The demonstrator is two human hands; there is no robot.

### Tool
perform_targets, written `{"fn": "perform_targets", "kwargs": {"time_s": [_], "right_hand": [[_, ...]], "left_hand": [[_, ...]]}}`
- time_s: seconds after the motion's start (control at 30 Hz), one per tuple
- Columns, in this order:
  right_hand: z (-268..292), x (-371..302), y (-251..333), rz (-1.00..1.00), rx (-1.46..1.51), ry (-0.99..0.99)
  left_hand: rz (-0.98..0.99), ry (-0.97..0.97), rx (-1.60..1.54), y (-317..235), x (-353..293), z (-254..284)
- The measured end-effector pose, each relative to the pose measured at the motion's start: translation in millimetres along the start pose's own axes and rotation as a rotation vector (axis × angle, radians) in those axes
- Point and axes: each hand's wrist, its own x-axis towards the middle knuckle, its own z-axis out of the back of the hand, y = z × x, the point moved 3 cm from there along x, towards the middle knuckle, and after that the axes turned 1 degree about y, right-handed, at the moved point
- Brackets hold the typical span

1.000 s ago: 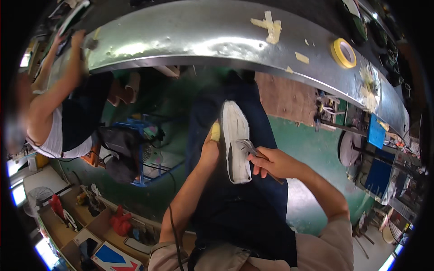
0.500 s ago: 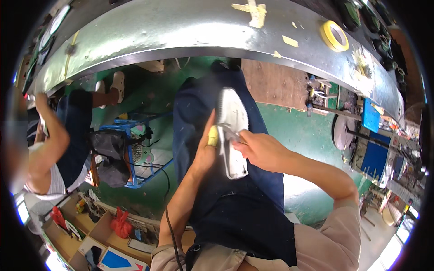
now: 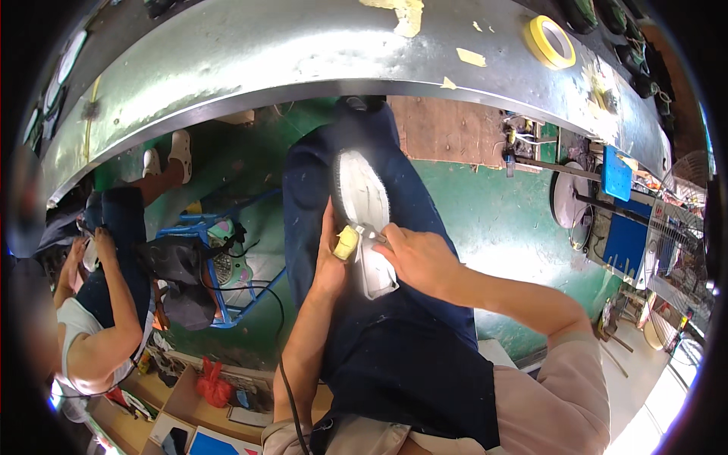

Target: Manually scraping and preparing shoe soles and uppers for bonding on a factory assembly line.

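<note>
A long white shoe piece [image 3: 361,188], sole-shaped with a ridged edge, lies lengthwise over my lap on the dark blue apron [image 3: 394,341]. My left hand [image 3: 331,265] is closed on its left side, the thumb wrapped in yellow tape [image 3: 346,242] and pressed over its middle. From the right, my right hand [image 3: 421,258] grips a small grey metal tool [image 3: 370,232], whose end meets the shoe piece beside the taped thumb. Fingers hide most of the tool, so its kind does not show.
A metal workbench [image 3: 288,57] runs across the front, bearing a yellow tape roll [image 3: 550,42]. At left a co-worker [image 3: 106,326] sits beside a blue metal stool [image 3: 227,311] with a black bag [image 3: 178,262]. A black cable [image 3: 282,341] hangs by my left arm. A pedestal fan [image 3: 569,196] stands right.
The view has shifted slightly. My taped thumb has turned across the shoe piece, nearer the tool's tip. The shoe piece tilts more to the left at its far end. The co-worker's arms have moved.
</note>
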Motion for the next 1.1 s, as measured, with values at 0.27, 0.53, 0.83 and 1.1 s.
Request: {"fn": "perform_targets", "kwargs": {"time_s": [0.27, 0.53, 0.83, 1.1], "right_hand": [[31, -3, -12, -0.39, 0.799, 0.372], [36, -21, 3, 0.163, 0.08, 0.582], [31, -54, -18, 0.068, 0.176, 0.676], [16, -11, -11, 0.153, 0.066, 0.13]], "left_hand": [[-0.069, -0.099, 0.647, 2, -8, 15], [-0.09, -0.029, 0.824, -31, -2, -7], [-0.121, 0.1, 0.687, -16, -37, -17], [-0.115, 0.218, 0.739, -18, -34, -17]]}}
